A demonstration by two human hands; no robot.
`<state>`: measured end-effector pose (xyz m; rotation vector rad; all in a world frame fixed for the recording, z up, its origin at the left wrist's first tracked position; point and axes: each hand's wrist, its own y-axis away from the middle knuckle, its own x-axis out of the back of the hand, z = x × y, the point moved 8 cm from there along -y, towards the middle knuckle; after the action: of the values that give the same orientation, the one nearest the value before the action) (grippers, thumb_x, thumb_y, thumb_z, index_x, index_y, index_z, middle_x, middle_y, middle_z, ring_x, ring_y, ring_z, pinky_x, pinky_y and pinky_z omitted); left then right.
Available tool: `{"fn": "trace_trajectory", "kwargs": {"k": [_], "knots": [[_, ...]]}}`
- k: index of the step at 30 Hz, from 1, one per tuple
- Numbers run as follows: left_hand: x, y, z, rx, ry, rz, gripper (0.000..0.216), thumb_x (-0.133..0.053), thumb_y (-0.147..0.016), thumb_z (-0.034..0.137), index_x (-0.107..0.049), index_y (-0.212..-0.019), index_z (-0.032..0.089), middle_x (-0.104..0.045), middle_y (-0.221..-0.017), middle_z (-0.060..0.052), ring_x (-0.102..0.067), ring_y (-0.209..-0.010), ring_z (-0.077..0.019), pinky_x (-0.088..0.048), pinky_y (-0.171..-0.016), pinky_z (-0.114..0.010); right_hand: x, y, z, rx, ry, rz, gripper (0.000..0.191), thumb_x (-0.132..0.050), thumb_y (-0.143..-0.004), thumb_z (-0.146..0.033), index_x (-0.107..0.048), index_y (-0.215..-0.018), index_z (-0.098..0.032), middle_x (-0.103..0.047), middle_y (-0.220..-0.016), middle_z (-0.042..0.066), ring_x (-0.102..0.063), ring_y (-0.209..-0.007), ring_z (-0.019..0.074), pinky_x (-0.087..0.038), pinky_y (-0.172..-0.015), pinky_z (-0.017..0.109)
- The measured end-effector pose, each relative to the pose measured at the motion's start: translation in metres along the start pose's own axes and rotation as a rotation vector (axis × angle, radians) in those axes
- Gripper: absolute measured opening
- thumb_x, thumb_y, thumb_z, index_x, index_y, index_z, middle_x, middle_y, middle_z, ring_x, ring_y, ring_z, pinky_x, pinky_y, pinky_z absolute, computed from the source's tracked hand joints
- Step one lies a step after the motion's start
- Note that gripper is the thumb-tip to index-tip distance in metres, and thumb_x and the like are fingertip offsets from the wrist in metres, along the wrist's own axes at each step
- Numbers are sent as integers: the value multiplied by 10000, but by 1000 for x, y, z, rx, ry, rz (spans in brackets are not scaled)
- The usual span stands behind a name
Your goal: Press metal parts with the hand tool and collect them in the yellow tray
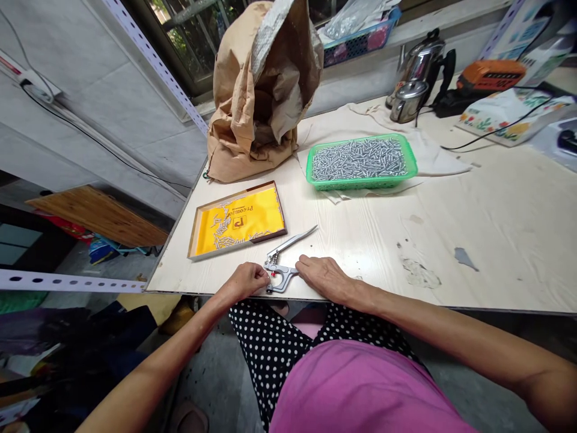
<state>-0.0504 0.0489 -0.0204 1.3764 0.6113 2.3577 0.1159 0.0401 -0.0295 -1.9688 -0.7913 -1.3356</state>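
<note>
A grey pair of snap-fastener pliers (283,278) with a red piece in its jaw rests near the front edge of the table, its upper handle raised and spread away from the lower one. My right hand (327,276) is closed around the end of the lower handle. At the jaw end, my left hand (247,279) has its fingertips pinched together beside the red piece; whatever they hold is too small to make out. Just beyond lies a shallow box (192,245) with a yellow lining, and small silvery metal pieces (228,242) are scattered in it.
A green plastic basket (311,174) full of small silvery metal pieces stands on a cloth farther back. Behind the shallow box is a large open brown paper bag (234,138). A metal kettle (421,60), a metal cup (408,102) and an orange object (491,75) stand back right.
</note>
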Motion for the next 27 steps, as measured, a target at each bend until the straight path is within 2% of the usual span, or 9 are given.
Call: {"fn": "trace_trajectory", "kwargs": {"k": [3, 7, 13, 17, 18, 20, 22, 24, 27], "knots": [[-6, -7, 3, -4, -51, -113, 246, -558, -647, 379, -619, -577, 151, -502, -484, 29, -415, -496, -101, -254, -482, -224, 3, 1, -2, 10, -2, 11, 140, -404, -950, -133, -536, -973, -171, -583, -927, 46, -479, -703, 142, -223, -547, 310], [-17, -12, -5, 86, 20, -209, 243, -588, -611, 398, -573, -545, 165, -430, -428, 50, -390, -446, -98, -258, -450, -224, 5, 3, -4, 19, -2, -13, 138, -402, -956, -120, -531, -964, -170, -588, -933, 46, -484, -713, 142, -246, -567, 303], [-26, -5, -18, 190, 215, -149, 327, -654, -589, 475, -572, -592, 159, -487, -468, 43, -416, -446, -97, -317, -445, -218, 4, 1, -2, 18, -52, -6, 126, -422, -954, -142, -542, -979, -168, -588, -943, 49, -492, -711, 145, -268, -560, 299], [-29, 3, -17, 202, 278, -143, 372, -657, -584, 514, -577, -611, 152, -472, -492, 49, -407, -475, -90, -348, -450, -213, 7, 0, 4, -23, -81, -49, 91, -500, -936, -212, -565, -983, -169, -598, -985, 65, -524, -788, 171, -346, -609, 296], [-29, 4, -16, 203, 283, -148, 379, -656, -579, 520, -575, -611, 151, -467, -493, 51, -404, -477, -90, -354, -450, -214, 11, 0, 6, -37, -86, -53, 126, -544, -922, -266, -572, -991, -165, -599, -1032, 81, -535, -847, 190, -379, -654, 307], [-29, 4, -15, 207, 287, -160, 388, -651, -570, 530, -574, -612, 152, -464, -497, 52, -405, -480, -89, -368, -452, -218, 22, -1, 14, -63, -81, -30, 358, -639, -855, -426, -573, -1078, -154, -559, -1214, 142, -519, -1037, 261, -421, -801, 375], [-29, 4, -14, 216, 283, -168, 397, -649, -555, 537, -570, -610, 153, -464, -494, 52, -405, -479, -91, -376, -453, -223, 31, -4, 25, -81, -53, -13, 694, -705, -743, -574, -512, -1249, -141, -419, -1413, 206, -399, -1248, 355, -367, -960, 486], [-28, 3, -14, 227, 278, -175, 405, -650, -540, 543, -569, -611, 153, -465, -491, 51, -407, -480, -93, -379, -451, -226, 33, -9, 36, -91, -14, -63, 958, -740, -646, -648, -409, -1382, -132, -302, -1501, 232, -253, -1361, 411, -270, -1046, 559], [-29, 3, -15, 240, 290, -172, 415, -658, -525, 551, -567, -609, 155, -457, -486, 54, -402, -480, -93, -367, -444, -224, 29, -19, 45, -65, 16, -178, 1068, -740, -605, -679, -363, -1428, -114, -350, -1474, 229, -243, -1367, 421, -232, -1072, 573]]}}
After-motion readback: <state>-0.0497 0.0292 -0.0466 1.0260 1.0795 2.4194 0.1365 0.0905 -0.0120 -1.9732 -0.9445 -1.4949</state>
